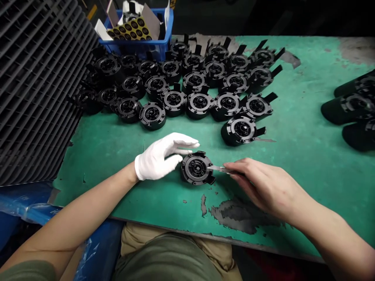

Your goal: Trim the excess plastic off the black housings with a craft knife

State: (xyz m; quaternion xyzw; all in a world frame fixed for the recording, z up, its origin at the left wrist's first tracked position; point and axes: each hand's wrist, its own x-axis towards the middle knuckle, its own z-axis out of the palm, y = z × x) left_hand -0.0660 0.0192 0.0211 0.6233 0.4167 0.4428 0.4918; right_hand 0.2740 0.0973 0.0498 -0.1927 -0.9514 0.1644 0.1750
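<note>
A round black plastic part (197, 168) with a ringed face and tabs on its rim sits on the green work surface in front of me. My left hand (161, 158), in a white glove, is at its upper left. Its fingers are stretched out past the far rim, with the thumb apart from them and close to the left edge; whether they press on the part I cannot tell. In my bare right hand (263, 183) is a slim metal craft knife (220, 168), pinched between thumb and fingers. The blade tip meets the right side of the part's face.
Many similar black cylindrical parts (199, 103) stand in rows behind, with one (241, 130) nearer me. More lie at the right (356, 105). A blue bin (140, 48) holds a sticker sheet (130, 29). Black grid racks (38, 78) rise at left. The green mat (310, 156) has a torn patch (243, 214).
</note>
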